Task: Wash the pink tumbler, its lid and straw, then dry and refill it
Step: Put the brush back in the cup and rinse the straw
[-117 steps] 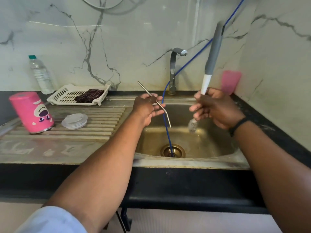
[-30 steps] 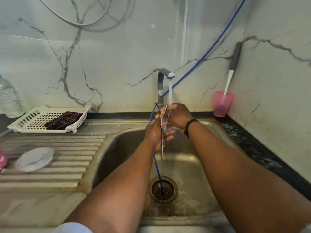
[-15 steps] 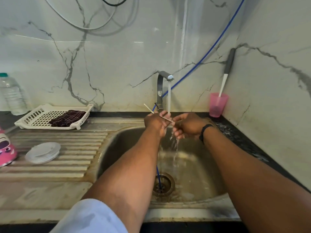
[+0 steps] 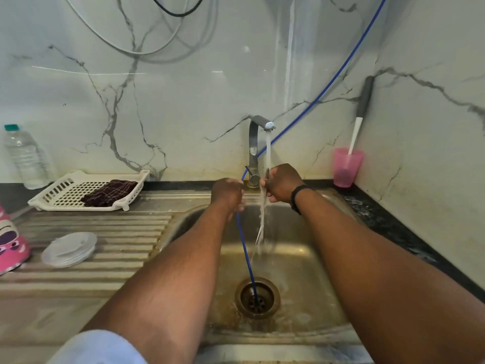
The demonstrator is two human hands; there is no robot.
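Straw (image 4: 262,219): right hand (image 4: 282,183) gripping it, rinsing under tap; left hand (image 4: 227,194) grip unclear; tumbler (image 4: 11,245), lid (image 4: 69,248) awaiting drying, refilling.

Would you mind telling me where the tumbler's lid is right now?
In the head view the clear lid lies flat on the ribbed draining board left of the sink, just right of the pink tumbler and in front of the white basket.

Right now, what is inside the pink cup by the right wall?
The pink cup holds a bottle brush, handle leaning on the wall. Its bristle end is only a blur through the plastic; any water cannot be judged.
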